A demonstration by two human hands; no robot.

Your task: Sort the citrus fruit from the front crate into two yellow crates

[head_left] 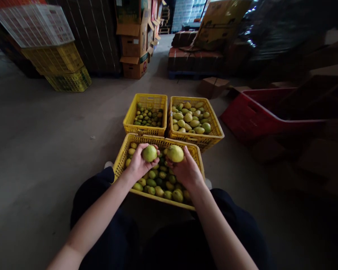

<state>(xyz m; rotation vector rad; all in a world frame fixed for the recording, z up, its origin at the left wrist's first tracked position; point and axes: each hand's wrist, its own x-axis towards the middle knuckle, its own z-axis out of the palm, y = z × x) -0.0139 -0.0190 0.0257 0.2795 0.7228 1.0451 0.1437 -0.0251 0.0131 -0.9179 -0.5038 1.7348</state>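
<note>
I grasp a green fruit [149,153] in the left hand [138,163] and a yellower fruit [175,153] in the right hand [188,170], frame centre. Stacked crates [58,58] stand on grey floor [45,142], upper left.

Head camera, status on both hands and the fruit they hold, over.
Left hand: gripping round green fruit. Right hand: gripping oval yellow-green fruit. Both above nearest yellow plastic fruit crate; no obstruction seen around hands.

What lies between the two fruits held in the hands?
In the head view: fingers of the left hand, then a gap above crated fruit.
</note>
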